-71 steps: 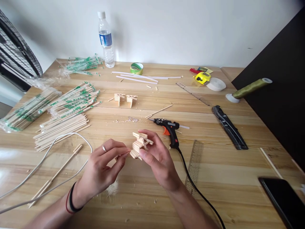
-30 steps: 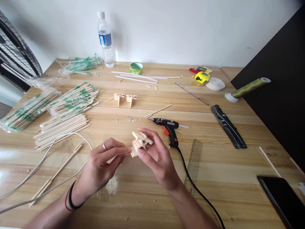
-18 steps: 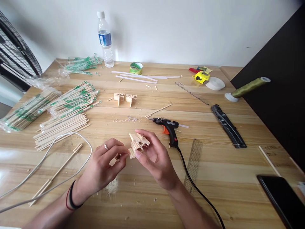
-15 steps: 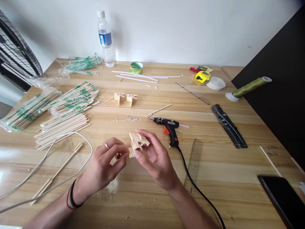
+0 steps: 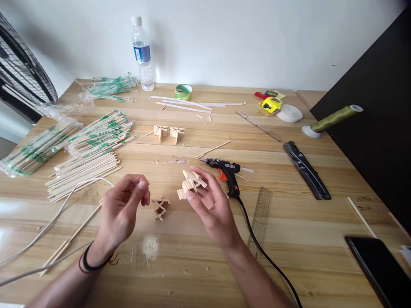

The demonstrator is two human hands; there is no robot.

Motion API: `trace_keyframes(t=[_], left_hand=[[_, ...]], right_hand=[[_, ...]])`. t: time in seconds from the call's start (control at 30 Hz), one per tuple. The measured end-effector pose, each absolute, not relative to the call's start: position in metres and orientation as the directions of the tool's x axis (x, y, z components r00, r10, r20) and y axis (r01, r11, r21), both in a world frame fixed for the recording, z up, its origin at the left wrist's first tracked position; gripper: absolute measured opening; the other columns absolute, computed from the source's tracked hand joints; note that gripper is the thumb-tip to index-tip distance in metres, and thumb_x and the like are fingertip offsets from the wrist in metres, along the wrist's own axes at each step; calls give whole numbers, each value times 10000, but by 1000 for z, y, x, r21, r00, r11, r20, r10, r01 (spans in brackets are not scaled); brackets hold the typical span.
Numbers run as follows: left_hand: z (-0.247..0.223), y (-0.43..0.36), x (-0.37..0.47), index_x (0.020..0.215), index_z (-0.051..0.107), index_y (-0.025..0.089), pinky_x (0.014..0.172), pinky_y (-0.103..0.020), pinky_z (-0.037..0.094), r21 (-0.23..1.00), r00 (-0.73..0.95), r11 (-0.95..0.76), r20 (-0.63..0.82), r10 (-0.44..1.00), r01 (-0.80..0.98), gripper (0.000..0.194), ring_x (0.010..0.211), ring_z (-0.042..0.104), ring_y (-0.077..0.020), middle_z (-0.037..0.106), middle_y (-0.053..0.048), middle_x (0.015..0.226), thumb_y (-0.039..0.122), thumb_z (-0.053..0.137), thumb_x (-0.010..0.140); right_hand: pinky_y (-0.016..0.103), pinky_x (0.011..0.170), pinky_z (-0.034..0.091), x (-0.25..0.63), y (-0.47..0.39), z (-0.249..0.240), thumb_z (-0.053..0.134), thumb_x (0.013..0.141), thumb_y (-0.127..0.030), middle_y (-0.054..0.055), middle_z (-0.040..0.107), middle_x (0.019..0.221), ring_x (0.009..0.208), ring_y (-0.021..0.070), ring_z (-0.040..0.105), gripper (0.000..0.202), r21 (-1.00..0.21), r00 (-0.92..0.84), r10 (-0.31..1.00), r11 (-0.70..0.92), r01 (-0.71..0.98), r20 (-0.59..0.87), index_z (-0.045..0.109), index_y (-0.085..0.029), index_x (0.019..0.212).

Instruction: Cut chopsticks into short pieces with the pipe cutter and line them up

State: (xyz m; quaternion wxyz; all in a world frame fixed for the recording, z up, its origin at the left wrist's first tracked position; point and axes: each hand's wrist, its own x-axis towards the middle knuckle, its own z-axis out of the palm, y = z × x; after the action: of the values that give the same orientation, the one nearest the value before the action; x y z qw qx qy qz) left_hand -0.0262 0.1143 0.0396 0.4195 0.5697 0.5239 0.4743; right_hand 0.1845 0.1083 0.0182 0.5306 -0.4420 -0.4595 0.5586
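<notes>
Between the two hands, on the wooden surface (image 5: 199, 273), sits a small zigzag stick piece (image 5: 159, 209). From where I stand, it is nearer to the left hand (image 5: 126, 207), just to the right of its fingertips, and touches neither hand.

The right hand (image 5: 213, 205) has its thumb and fingers clamped on a chunky stick piece (image 5: 192, 183), held up above the surface. That chunky piece is on the side that faces the left hand. Its short sticks lean, and its bumpy body slants from low near the left hand's side to high and away. I can't tell for sure which way is its longest side. The left hand is apart from it, with its thumb and fingers curled together. I can't tell if there is something tiny in its pinch.

Past the right hand, the glue gun (image 5: 228, 171) lies on its side, with its nose pointing left and its black cord running down beside the right arm. A clear ruler (image 5: 261, 214) lies to the right of that arm. Farther out, past the gap between the hands, two little stick shapes (image 5: 161, 131) (image 5: 177, 133) are side by side. Bare sticks (image 5: 85, 175) lie beyond the left hand, over to its left.
</notes>
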Motion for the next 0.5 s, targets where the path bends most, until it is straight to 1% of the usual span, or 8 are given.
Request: trace_keyframes(t=[0.1,0.17,0.23,0.27,0.3,0.37,0.43,0.5], left_hand=[[35,124,-29,836,633,205,641,-269,485,986,-61,-74,84,995,147,274,633,588,-128,608,28,679,340,550,1058],[32,129,-30,792,659,199,790,-291,516,963,-89,-114,139,986,246,301,807,649,-152,664,-8,798,348,579,1041],[31,133,-30,830,715,198,928,-306,512,931,-119,-157,206,971,331,198,1022,661,-185,698,-43,1000,326,679,977],[30,134,-30,914,739,206,942,-312,521,931,-133,-164,216,967,326,115,1053,668,-191,699,-48,1078,314,717,947],[30,135,-31,1029,740,221,909,-315,545,943,-140,-159,207,968,293,134,1010,693,-187,703,-47,1114,309,739,928],[31,134,-33,1191,697,241,744,-298,577,965,-110,-111,140,984,236,275,776,717,-154,739,-29,1038,327,735,933],[32,133,-35,1157,715,224,617,-269,542,950,-54,-53,73,996,308,236,594,658,-129,741,4,810,366,689,971],[33,132,-38,1127,738,216,639,-268,537,906,-8,-54,64,998,420,238,612,656,-140,703,16,686,384,603,1025]], right_hand=[[353,930,582,184,107,16,701,944,-324,45,668,1129,981,183,662,473,-982,-55,998,-37,-185,-27,553,-289,1392],[369,928,588,184,107,16,697,946,-339,45,670,1102,968,186,663,473,-983,-63,997,-52,-175,-41,554,-280,1393],[379,928,595,185,107,17,700,941,-348,48,674,1086,971,193,668,474,-984,-67,996,-65,-166,-54,559,-272,1388],[382,932,596,185,107,18,704,936,-348,51,676,1084,979,197,672,480,-984,-67,996,-71,-163,-60,560,-268,1387],[382,937,597,185,107,18,710,931,-346,53,679,1086,987,199,677,489,-984,-66,996,-76,-161,-66,557,-264,1388],[374,946,596,185,107,19,725,921,-343,55,681,1089,994,200,684,506,-984,-63,996,-78,-162,-69,554,-261,1390],[361,945,597,185,107,20,740,913,-347,52,677,1091,999,198,688,516,-985,-58,996,-75,-156,-67,557,-264,1388],[352,937,600,185,107,19,747,912,-361,48,672,1091,1008,199,690,516,-987,-50,997,-69,-143,-62,564,-274,1386]])
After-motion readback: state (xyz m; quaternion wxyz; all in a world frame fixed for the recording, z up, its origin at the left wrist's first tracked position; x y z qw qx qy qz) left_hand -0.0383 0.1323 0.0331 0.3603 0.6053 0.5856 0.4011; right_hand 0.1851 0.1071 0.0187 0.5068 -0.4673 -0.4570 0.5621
